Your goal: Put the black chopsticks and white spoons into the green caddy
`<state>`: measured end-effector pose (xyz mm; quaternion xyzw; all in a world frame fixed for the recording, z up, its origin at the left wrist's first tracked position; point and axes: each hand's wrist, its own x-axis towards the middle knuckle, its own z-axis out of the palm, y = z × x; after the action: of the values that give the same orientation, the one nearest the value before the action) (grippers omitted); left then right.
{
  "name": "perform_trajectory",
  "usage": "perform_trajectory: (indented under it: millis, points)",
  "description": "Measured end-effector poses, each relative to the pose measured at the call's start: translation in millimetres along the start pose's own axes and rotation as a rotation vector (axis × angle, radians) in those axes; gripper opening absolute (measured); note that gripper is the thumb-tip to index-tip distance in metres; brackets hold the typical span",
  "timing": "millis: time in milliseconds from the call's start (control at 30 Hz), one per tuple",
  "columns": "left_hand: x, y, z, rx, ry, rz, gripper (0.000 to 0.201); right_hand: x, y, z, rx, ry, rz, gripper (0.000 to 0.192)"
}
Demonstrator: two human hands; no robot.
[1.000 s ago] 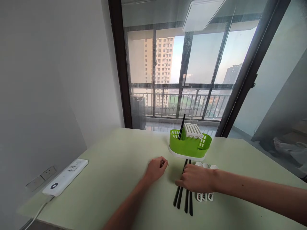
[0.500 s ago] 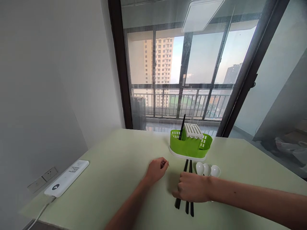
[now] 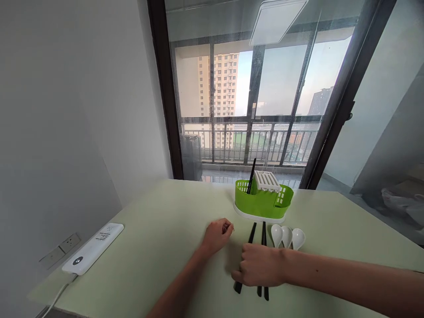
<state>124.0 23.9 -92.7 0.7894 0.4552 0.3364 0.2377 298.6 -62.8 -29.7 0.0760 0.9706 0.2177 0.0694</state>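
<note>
My right hand [image 3: 260, 265] is closed around a dark chopstick [image 3: 252, 233], whose ends stick out above and below the fist. Under the same hand, slightly to the right, lies a pair of black chopsticks [image 3: 264, 234] on the table; the hand hides their middle. Three white spoons [image 3: 286, 236] lie side by side just beyond my right forearm, which covers their handles. My left hand [image 3: 217, 234] rests near the table surface with curled fingers, and nothing shows in it. Behind both hands stands a green utensil holder [image 3: 260, 205] with dark chopsticks [image 3: 251, 176] leaning in its left part.
A white slotted piece [image 3: 266, 181] sits on the holder's middle. On the pale green table [image 3: 159, 247], a white power strip [image 3: 94, 247] with a cable lies at the left edge by the wall. A dark-framed glass door [image 3: 165, 88] stands beyond the table.
My right hand has shifted slightly left and toward me. The chopstick in it has moved away from the pair and now lies more slanted. My left hand has hardly moved.
</note>
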Motion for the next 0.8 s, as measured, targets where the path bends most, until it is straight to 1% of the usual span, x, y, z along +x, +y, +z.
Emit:
perform_trajectory:
  millis: [133,400,567,700,800]
  points:
    - [-0.5,0.5,-1.6,-0.022,-0.013,0.009,0.029,3.9,-1.7,-2.6,-0.007,-0.024,-0.013,0.016]
    - [-0.7,1.9,-1.6,-0.005,-0.010,0.006,0.029,4.1,0.7,-6.4,0.011,-0.015,-0.036,0.014]
    - [0.1,4.0,-3.4,-0.030,0.001,-0.014,0.033,13.0,9.0,-20.3,0.001,-0.010,-0.031,0.008]
    - [0.8,5.7,-4.4,-0.051,-0.016,-0.051,0.040,24.3,13.2,-33.1,0.008,-0.050,-0.014,0.008]
    - [1.6,8.1,-4.3,-0.087,-0.004,-0.075,0.044,30.2,12.9,-42.6,0.022,-0.099,-0.002,0.009]
